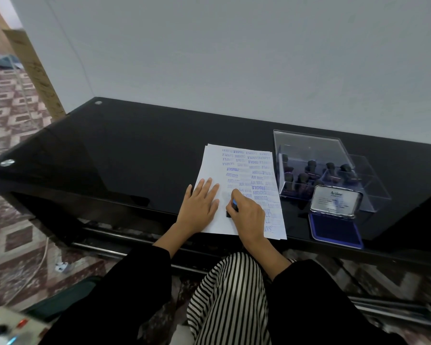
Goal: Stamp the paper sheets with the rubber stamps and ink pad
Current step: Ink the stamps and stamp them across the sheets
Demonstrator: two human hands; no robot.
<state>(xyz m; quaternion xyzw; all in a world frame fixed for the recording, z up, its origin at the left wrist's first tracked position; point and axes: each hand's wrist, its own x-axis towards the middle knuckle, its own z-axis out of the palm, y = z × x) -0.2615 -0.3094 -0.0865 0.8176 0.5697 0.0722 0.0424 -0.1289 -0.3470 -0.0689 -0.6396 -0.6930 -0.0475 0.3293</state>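
A stack of white paper sheets (pixel 210 160) lies on the black glass table (pixel 125 155); its right half is covered with blue stamped words. My left hand (pixel 200 204) rests flat on the blank left part of the top sheet, fingers spread. My right hand (pixel 248 212) grips a small dark rubber stamp (pixel 230 211) with a blue label and holds it down on the sheet's lower middle. To the right, an ink pad (pixel 334 229) lies with its lid up, showing the blue pad.
A clear plastic box (pixel 309 145) holding several dark-handled stamps stands behind the ink pad, its lid beside it at the right. A white wall runs along the table's far edge. My striped lap is below the table's front edge; patterned carpet lies at the left.
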